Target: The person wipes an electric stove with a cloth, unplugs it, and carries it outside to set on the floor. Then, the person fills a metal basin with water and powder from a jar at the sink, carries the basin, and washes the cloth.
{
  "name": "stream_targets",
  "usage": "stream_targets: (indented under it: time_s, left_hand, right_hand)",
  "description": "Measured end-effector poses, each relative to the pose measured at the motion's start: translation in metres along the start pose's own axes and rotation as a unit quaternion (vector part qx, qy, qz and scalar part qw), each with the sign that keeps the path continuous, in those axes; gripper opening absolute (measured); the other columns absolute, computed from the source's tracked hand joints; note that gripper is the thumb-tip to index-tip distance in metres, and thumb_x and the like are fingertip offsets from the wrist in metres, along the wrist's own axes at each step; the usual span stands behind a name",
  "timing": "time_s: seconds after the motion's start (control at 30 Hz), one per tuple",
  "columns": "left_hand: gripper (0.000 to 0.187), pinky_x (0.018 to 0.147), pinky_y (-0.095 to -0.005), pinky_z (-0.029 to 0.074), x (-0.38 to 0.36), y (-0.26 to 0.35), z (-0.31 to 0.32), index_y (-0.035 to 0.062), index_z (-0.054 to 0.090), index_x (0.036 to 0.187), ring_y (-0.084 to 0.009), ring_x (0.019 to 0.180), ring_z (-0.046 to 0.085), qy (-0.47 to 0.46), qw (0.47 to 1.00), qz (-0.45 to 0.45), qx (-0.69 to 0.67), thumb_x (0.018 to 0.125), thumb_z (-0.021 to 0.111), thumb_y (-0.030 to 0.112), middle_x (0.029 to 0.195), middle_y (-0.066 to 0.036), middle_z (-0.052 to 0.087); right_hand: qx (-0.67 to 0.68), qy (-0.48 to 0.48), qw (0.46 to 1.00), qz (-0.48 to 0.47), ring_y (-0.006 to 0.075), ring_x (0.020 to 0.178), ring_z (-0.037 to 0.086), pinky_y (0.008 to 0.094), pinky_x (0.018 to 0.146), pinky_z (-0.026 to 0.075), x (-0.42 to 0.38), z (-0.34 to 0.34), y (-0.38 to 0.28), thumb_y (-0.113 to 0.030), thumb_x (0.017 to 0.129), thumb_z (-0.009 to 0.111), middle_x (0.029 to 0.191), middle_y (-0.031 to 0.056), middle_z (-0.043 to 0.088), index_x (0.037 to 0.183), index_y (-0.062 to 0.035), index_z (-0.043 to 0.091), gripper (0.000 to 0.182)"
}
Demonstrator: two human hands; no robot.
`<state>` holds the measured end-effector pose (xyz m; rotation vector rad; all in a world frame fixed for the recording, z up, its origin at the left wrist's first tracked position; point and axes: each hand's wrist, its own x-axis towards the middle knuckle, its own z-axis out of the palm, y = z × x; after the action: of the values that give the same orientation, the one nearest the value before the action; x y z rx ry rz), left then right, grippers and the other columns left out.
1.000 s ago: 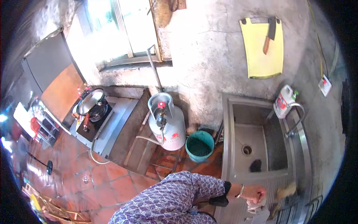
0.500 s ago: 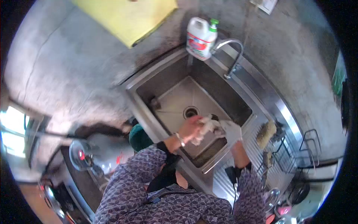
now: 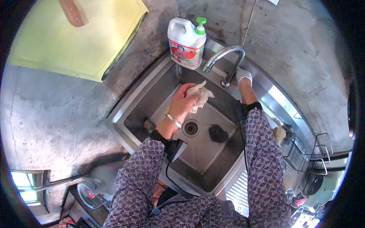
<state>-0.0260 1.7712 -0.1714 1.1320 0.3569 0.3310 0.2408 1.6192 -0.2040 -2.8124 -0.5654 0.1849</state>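
Over the steel sink, my left hand is closed around a crumpled whitish cloth, its loose ends hanging out past the fingers. My right hand, with white material over it, reaches to the base of the curved tap; its fingers are mostly hidden there. The tap's spout points down above the sink's far corner, and no stream of water shows. On the sink floor lies a dark scouring pad, right of the drain.
A white jug with a green pump stands at the sink's back corner. Yellow sheeting with a brown handle is at upper left. To the right are a tan sponge-like piece, a wire rack and the ribbed drainboard.
My hands were together over the near part of the sink. Now they are apart: the left has moved farther back with the cloth, and the right has gone to the tap's base.
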Motion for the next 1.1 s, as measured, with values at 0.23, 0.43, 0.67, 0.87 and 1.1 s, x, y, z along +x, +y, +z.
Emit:
stream_targets:
  time_s: [0.23,0.43,0.67,0.87,1.1]
  left_hand:
    - [0.045,0.077,-0.0300,0.048,0.034,0.013,0.009,0.0043,0.043,0.121,-0.0174,0.091,0.058,-0.037,0.999,0.017,-0.030,0.078,0.058,0.006,0.103,-0.008,0.057]
    - [0.037,0.079,-0.0323,0.049,0.044,0.010,0.005,0.0048,0.046,0.118,-0.0205,0.094,0.059,-0.059,0.990,0.002,-0.126,0.082,0.054,0.008,0.108,-0.010,0.058]
    - [0.037,0.080,-0.0286,0.047,0.032,0.009,-0.007,0.0012,0.052,0.113,-0.0158,0.088,0.058,-0.029,0.997,0.005,-0.072,0.077,0.057,-0.003,0.101,-0.008,0.060]
    - [0.038,0.075,-0.0262,0.047,0.031,0.005,-0.010,0.0008,0.051,0.113,-0.0132,0.087,0.057,-0.031,0.998,0.005,0.051,0.076,0.059,0.000,0.100,-0.007,0.059]
    - [0.023,0.075,-0.0279,0.045,0.043,0.004,-0.023,0.0021,0.051,0.102,-0.0145,0.084,0.055,-0.016,0.996,0.015,-0.089,0.080,0.056,0.006,0.095,-0.004,0.058]
  right_hand:
    - [0.314,0.047,0.944,0.092,0.0295,0.100,0.057,0.0360,0.084,0.046,0.038,0.091,0.074,-0.027,0.087,0.041,0.111,0.0153,0.057,0.105,-0.0076,0.061,0.033]
    - [0.575,-0.042,0.806,0.139,0.0399,0.093,0.057,0.0504,0.077,0.049,0.026,0.096,0.083,-0.025,0.091,0.037,0.103,0.0222,0.058,0.121,-0.0017,0.042,0.038]
    - [-0.041,0.077,0.995,-0.054,0.0260,0.099,0.058,0.0313,0.088,0.043,-0.018,0.042,0.047,-0.025,0.090,0.043,0.110,0.0149,0.058,0.116,-0.0037,0.053,0.035]
    - [0.471,0.003,0.881,0.040,0.0291,0.098,0.058,0.0343,0.086,0.045,0.041,0.134,0.117,-0.012,0.089,0.038,0.111,0.0136,0.058,0.119,-0.0091,0.050,0.033]
    - [-0.214,0.059,0.974,-0.054,0.0257,0.094,0.060,0.0336,0.080,0.047,-0.036,0.008,0.009,-0.013,0.086,0.040,0.104,0.0098,0.062,0.108,-0.0107,0.055,0.027]
